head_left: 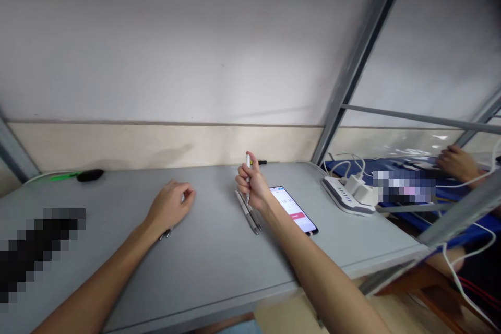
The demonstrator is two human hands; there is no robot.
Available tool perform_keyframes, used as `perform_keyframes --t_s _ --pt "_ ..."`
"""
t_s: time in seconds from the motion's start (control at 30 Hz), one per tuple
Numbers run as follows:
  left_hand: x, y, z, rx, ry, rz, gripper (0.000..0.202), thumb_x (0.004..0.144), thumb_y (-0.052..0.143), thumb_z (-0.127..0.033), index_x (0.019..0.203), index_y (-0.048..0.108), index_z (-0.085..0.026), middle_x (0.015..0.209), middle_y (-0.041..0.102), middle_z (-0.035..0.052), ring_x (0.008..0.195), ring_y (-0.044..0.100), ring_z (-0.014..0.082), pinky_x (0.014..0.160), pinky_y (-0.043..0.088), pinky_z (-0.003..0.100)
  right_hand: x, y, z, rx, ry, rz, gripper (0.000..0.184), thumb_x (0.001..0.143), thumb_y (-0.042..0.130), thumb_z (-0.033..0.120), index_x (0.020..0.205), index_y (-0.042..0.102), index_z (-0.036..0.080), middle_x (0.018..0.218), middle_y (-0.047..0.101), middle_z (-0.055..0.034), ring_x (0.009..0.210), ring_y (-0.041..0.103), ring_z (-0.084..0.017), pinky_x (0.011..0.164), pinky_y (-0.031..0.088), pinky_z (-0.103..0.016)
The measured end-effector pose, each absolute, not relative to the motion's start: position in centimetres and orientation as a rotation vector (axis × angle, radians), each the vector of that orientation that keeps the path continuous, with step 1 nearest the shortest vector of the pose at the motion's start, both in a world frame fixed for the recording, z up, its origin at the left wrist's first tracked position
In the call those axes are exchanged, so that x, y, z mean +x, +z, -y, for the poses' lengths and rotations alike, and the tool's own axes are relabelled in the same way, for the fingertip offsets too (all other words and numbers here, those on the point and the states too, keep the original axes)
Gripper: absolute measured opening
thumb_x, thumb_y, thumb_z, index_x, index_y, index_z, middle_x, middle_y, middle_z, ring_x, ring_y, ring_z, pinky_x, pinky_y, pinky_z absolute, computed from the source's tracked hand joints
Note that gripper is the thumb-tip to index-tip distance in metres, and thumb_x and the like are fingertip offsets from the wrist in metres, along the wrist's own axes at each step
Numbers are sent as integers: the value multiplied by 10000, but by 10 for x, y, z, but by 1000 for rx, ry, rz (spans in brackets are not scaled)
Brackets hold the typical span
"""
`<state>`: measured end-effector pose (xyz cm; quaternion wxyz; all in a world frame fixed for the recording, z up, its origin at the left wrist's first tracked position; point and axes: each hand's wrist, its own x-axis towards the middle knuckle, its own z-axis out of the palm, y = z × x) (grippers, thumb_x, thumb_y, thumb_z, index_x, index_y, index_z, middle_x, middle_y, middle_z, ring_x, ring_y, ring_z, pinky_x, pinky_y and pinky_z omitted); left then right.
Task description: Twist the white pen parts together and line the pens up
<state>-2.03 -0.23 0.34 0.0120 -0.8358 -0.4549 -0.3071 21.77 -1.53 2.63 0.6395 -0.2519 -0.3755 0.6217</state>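
Note:
My right hand [251, 183] is wrapped round a white click pen [248, 163], held upright with the thumb at its top and the tip pointing down. Below that hand, white-and-grey pens [250, 219] lie side by side on the grey desk [211, 261]. My left hand [171, 203] rests on the desk further left, its fingers curled in towards the thumb, and a small gap shows between them with nothing in it. Dark pen tips [166, 234] poke out from under the left wrist; the rest of those pens is hidden.
A lit phone [295, 211] lies right of the pens, beside my right forearm. Behind it sits a white power strip [344, 195] with plugs and cables. A black-and-green object [90, 175] is at the back left. Another person's hand [456, 164] is beyond the metal frame [358, 57].

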Motion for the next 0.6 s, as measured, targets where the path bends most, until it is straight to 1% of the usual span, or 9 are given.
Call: perform_keyframes --t_s 0.13,0.47,0.6 --pt "-20 3 2 -2614 -928 1423 216 845 449 -306 682 565 -224 696 620 27 761 559 209 687 417 308 218 26 16 -570 1417 919 630 808 605 250 1324 293 433 595 250 95 412 169 -60 375 79 -170" --pt "-20 3 2 -2612 -864 1469 220 849 435 -293 701 575 -210 712 630 25 778 547 202 692 400 295 213 25 21 -610 1447 1049 608 808 612 282 1326 318 406 613 262 92 428 156 -57 382 84 -174" --pt "-21 3 2 -2643 -855 1476 214 835 446 -285 689 583 -210 699 638 23 763 544 201 692 396 297 211 27 23 -638 1420 1092 632 811 600 284 1344 290 424 620 277 90 431 164 -58 386 91 -175"
